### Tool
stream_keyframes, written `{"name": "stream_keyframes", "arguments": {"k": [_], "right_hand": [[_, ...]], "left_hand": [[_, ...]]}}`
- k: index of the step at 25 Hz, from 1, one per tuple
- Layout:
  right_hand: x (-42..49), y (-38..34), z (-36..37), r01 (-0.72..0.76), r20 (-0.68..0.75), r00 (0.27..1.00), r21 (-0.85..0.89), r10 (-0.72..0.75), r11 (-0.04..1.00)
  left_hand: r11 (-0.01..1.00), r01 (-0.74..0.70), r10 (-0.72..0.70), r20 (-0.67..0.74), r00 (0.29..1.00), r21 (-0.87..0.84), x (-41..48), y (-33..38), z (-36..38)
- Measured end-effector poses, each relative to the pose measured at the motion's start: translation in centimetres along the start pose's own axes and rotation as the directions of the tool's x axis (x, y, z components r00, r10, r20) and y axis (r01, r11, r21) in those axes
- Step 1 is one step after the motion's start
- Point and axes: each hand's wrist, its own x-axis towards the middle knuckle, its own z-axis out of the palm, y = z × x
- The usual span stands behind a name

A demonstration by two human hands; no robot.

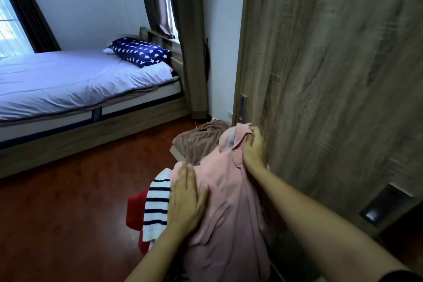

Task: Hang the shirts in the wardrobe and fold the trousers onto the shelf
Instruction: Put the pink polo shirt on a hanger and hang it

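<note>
While my right grip (pixel 253 147) is clamping the pink shirt (pixel 229 213), my left grip (pixel 186 199), fingers straight, is pressing it just below.

dim room, daylight from window (pixel 9 30); wardrobe door (pixel 332 64) motion-blurred, edges warped.

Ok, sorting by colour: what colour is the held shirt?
Pale pink; the shirt shows best in the head view.

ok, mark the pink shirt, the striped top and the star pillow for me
pink shirt (pixel 231 194), head view, on the front panel below the collar
striped top (pixel 158 204), head view, on the middle of its striped fabric
star pillow (pixel 142 52), head view, on the middle of the blue case
</note>
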Motion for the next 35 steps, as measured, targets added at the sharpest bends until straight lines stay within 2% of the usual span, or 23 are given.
{"name": "stream_keyframes", "arguments": {"k": [1, 3, 4, 6, 7, 9, 10, 12, 14, 15, 17, 20, 22, 23, 25, 26, 27, 29, 30, 32, 35], "right_hand": [[-0.3, -0.4, -1.1, 0.059, -0.017, 0.998, 0.165, -0.057, 0.985], [-0.9, -1.8, -4.0, 0.134, -0.053, 0.991, 0.336, -0.123, 0.932], [-1.2, -2.7, -5.5, 0.176, -0.069, 0.984, 0.366, -0.162, 0.914], [-2.0, -5.1, -9.1, 0.282, -0.104, 0.959, 0.395, -0.262, 0.874], [-2.4, -6.5, -11.1, 0.326, -0.13, 0.945, 0.417, -0.299, 0.849], [-2.8, -9.6, -15.4, 0.405, -0.184, 0.914, 0.462, -0.362, 0.789], [-2.9, -11.2, -17.8, 0.446, -0.202, 0.894, 0.48, -0.399, 0.756], [-3.4, -13.5, -22.7, 0.525, -0.229, 0.848, 0.483, -0.478, 0.701], [-4.5, -14.6, -28.0, 0.584, -0.267, 0.81, 0.437, -0.522, 0.684], [-4.9, -14.6, -30.8, 0.6, -0.296, 0.8, 0.414, -0.523, 0.684], [-6.0, -13.8, -35.8, 0.613, -0.357, 0.787, 0.365, -0.503, 0.701], [-8.0, -11.3, -42.7, 0.558, -0.375, 0.812, 0.272, -0.448, 0.784], [-9.9, -9.6, -47.2, 0.479, -0.37, 0.844, 0.194, -0.388, 0.856], [-10.7, -9.1, -49.0, 0.426, -0.37, 0.863, 0.165, -0.345, 0.889], [-12.1, -8.5, -51.9, 0.3, -0.319, 0.914, 0.11, -0.253, 0.948], [-12.9, -8.5, -52.9, 0.244, -0.25, 0.943, 0.069, -0.22, 0.967], [-13.6, -8.3, -53.8, 0.187, -0.158, 0.97, 0.016, -0.182, 0.982], [-14.7, -7.5, -55.0, 0.063, -0.007, 0.998, -0.199, -0.066, 0.978], [-15.3, -7.0, -55.6, 0.014, -0.003, 1.0, -0.354, -0.016, 0.935], [-16.1, -5.7, -56.5, -0.006, -0.092, 0.994, -0.568, -0.056, 0.823], [-16.3, -5.9, -57.6, 0.016, -0.247, 0.948, -0.599, -0.204, 0.8]], "left_hand": [[0.981, 0.055, -0.07, -0.079, 0.994, -0.187, 0.6, 0.8, -0.6], [0.89, 0.07, -0.169, -0.184, 0.968, -0.45, 2.7, 3.7, -3.1], [0.872, 0.023, -0.153, -0.228, 0.961, -0.49, 4.1, 5.2, -4.5], [0.873, -0.139, 0.001, -0.283, 0.959, -0.468, 7.1, 8.7, -7.3], [0.858, -0.211, 0.101, -0.248, 0.963, -0.469, 8.3, 11.0, -8.7], [0.803, -0.249, 0.287, -0.015, 0.958, -0.541, 10.4, 15.2, -10.5], [0.762, -0.225, 0.366, 0.118, 0.923, -0.607, 10.8, 17.5, -11.0], [0.649, -0.102, 0.502, 0.324, 0.802, -0.754, 10.7, 21.6, -10.7], [0.56, -0.028, 0.621, 0.398, 0.675, -0.828, 8.9, 25.9, -9.3], [0.557, -0.038, 0.645, 0.403, 0.649, -0.83, 7.8, 28.1, -8.3], [0.565, -0.135, 0.654, 0.342, 0.675, -0.814, 5.5, 32.0, -6.6], [0.415, -0.192, 0.626, 0.126, 0.77, -0.89, 2.8, 37.1, -6.4], [0.311, -0.157, 0.617, 0.073, 0.783, -0.938, 1.2, 41.0, -7.8], [0.309, -0.187, 0.661, 0.069, 0.748, -0.933, 0.4, 42.9, -8.5], [0.387, -0.405, 0.805, 0.09, 0.586, -0.828, -1.4, 46.7, -8.8], [0.402, -0.515, 0.858, 0.115, 0.501, -0.757, -2.4, 48.5, -8.4], [0.404, -0.584, 0.882, 0.13, 0.454, -0.704, -3.5, 50.1, -7.9], [0.407, -0.614, 0.875, 0.096, 0.474, -0.676, -4.9, 52.1, -6.8], [0.401, -0.607, 0.87, 0.078, 0.487, -0.687, -5.6, 52.9, -6.4], [0.361, -0.602, 0.893, 0.078, 0.443, -0.712, -6.3, 54.1, -6.0], [0.277, -0.659, 0.939, 0.051, 0.34, -0.699, -7.2, 55.4, -6.0]]}}
